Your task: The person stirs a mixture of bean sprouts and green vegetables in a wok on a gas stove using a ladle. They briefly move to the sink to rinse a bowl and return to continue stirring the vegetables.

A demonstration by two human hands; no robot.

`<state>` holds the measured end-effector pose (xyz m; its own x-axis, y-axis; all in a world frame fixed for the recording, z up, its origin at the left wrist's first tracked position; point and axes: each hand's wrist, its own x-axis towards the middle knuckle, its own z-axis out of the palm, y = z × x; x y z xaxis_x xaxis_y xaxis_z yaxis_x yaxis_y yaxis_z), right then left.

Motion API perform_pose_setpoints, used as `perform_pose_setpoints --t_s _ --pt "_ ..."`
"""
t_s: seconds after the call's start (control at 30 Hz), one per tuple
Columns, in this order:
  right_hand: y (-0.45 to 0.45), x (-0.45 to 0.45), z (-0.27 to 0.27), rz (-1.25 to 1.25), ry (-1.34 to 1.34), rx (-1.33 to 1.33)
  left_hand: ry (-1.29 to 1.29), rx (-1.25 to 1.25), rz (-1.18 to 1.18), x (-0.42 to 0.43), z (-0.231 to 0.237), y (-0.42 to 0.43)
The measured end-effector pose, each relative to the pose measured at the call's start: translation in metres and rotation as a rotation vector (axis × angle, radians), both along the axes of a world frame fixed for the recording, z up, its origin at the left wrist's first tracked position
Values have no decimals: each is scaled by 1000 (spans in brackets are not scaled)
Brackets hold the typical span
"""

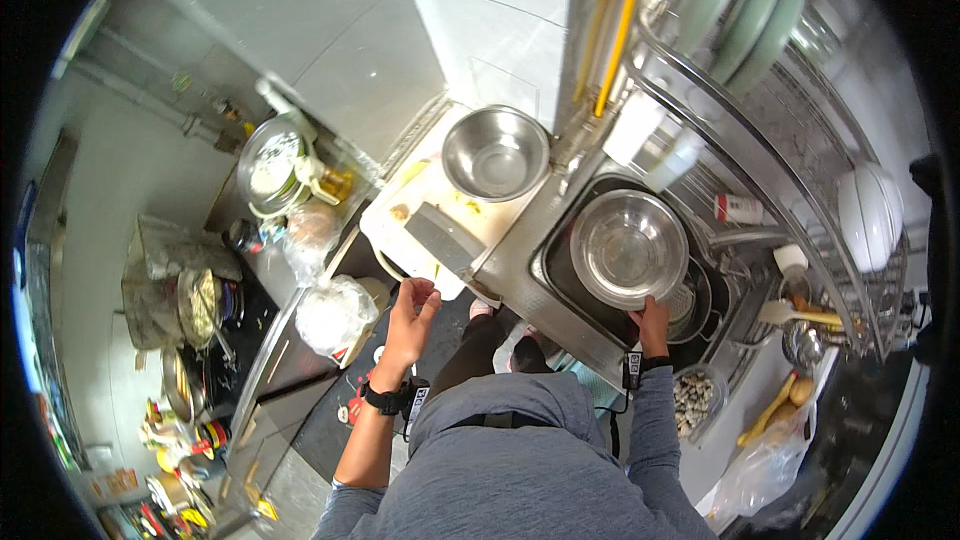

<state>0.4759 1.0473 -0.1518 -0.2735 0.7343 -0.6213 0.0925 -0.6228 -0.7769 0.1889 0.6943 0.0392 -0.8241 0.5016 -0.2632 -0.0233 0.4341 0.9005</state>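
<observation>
My right hand grips the near rim of a shiny metal basin over the black sink. My left hand hovers just short of the white cutting board, fingers loosely curled and apart, with nothing visible in it. A cleaver lies flat on that board among small food scraps. Behind the cleaver, a second stainless steel bowl rests on the board. Partly hidden by the basin, a dark pot with a perforated ladle stands in the sink.
A wire dish rack with green plates and white bowls overhangs the right side. Shellfish fill a clear container by my right forearm. To the left are a bagged container and a stove with a pan.
</observation>
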Motion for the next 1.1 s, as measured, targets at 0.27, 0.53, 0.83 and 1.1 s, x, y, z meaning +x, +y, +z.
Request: perform_pose_setpoints --t_s 0.27,0.53,0.83,1.1 --pt "0 -10 -63 30 -20 -73 21 -113 99 -4 -14 -52" --pt "8 3 -106 -6 95 -102 -31 -100 93 -29 -37 -85" --pt "-67 -60 -1 83 -994 884 -11 -79 21 -92 -55 -122" --pt "-216 -212 37 854 -392 979 9 -196 -14 -121 -99 -174"
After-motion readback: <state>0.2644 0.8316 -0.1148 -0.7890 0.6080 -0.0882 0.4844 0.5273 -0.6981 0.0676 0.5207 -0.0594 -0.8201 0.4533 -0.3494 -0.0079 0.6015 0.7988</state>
